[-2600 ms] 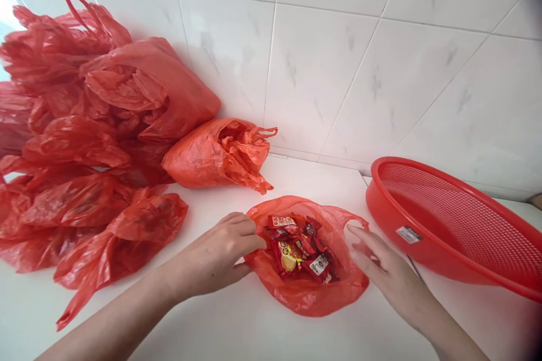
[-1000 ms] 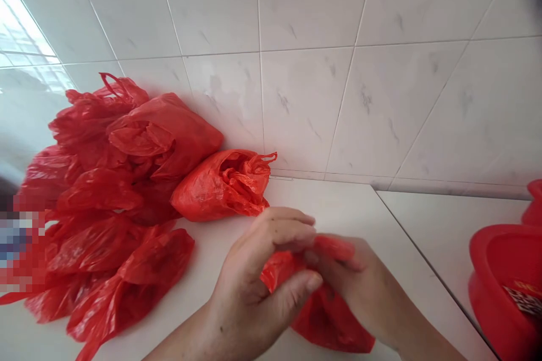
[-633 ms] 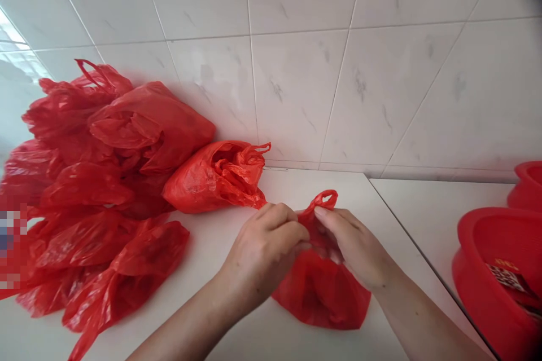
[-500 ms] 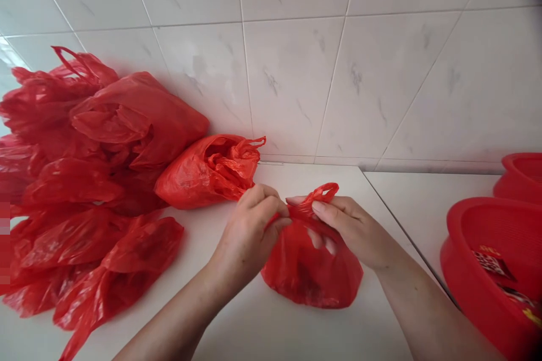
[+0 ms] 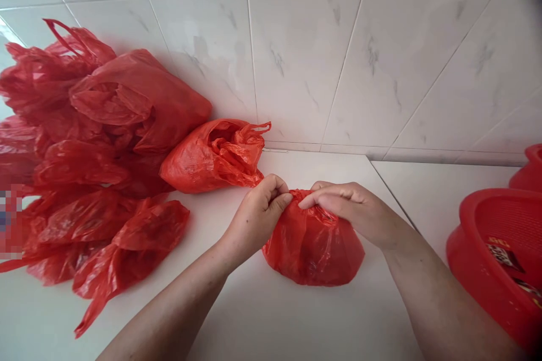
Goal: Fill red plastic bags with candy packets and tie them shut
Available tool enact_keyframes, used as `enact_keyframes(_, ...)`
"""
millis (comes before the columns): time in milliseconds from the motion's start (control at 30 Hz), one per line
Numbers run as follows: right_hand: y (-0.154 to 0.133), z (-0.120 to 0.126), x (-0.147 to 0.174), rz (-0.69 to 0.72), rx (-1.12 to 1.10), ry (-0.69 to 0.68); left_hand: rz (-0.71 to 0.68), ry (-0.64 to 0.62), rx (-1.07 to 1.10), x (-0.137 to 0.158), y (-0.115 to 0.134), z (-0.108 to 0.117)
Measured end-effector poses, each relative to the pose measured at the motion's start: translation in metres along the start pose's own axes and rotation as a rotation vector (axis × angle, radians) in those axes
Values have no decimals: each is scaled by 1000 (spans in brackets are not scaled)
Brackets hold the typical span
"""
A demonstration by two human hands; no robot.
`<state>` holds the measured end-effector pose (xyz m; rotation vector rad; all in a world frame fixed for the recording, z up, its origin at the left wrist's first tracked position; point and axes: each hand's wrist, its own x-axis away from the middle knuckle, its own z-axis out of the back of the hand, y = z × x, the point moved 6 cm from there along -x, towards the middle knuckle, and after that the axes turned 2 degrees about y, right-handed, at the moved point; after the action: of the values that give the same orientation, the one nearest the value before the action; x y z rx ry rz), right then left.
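A filled red plastic bag (image 5: pixel 313 259) sits on the white tabletop between my hands, with dark contents faintly showing through its thin film. My left hand (image 5: pixel 265 203) pinches the gathered top of this bag at its left side, thumb against curled fingers. Over the top's right side lies my right hand (image 5: pixel 349 203), its fingers fairly straight and held together, closed on the bunched film. Part of the bag's top is hidden beneath the right hand. Just behind my left hand, another filled red bag (image 5: pixel 203 163) rests on its side with its crumpled handles facing right.
Several red plastic bags (image 5: pixel 139 101) are heaped on the left against the tiled wall (image 5: pixel 292 56). On the right stands a red plastic basket (image 5: pixel 470 248) with small printed packets (image 5: pixel 503 256) inside. Behind it, part of another red basket (image 5: pixel 529 175) shows. A seam (image 5: pixel 393 194) crosses the tabletop.
The bag's upright handle loop has gone down under my right hand, which now lies flatter over the top. My left hand still pinches the film. The view has tilted slightly.
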<state>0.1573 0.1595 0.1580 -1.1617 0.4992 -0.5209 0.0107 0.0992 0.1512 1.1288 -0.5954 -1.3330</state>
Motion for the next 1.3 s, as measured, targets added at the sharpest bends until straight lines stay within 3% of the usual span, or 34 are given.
enact_keyframes(100, 3, 0, -3, -21, 99, 133, 20, -12, 69, -1, -3, -1)
enact_keyframes(300, -12, 22, 3, 169, 451, 640, -34, -75, 177, -17, 22, -9)
enact_keyframes(533, -29, 48, 24, 157, 295, 879, -345, -66, 47, -36, 90, -17)
enact_keyframes(700, -33, 56, 30, 169, -22, 767, -426, -55, -16, -36, 106, -19)
enact_keyframes(800, -32, 60, 28, 239, -196, 683, -388, -50, -123, -34, 98, -16)
enact_keyframes(900, -10, 69, 19, 155, -290, 699, -358, -100, -244, -22, 80, -11)
enact_keyframes(967, 16, 79, 12, 46, -168, 775, -305, -168, -309, -9, 62, -7)
enact_keyframes(1067, 64, 93, 3, -193, 207, 874, -175, -308, -406, 18, 30, 3)
enact_keyframes(1133, 97, 95, -4, -335, 316, 820, -110, -433, -427, 37, 12, 9)
enact_keyframes(1200, 122, 90, -11, -384, 286, 694, -43, -563, -392, 52, -2, 13)
enact_keyframes(1233, 129, 86, -14, -383, 264, 634, -12, -594, -360, 56, -7, 16)
enact_keyframes(1300, 136, 83, -15, -366, 219, 564, 21, -540, -287, 54, -13, 23)
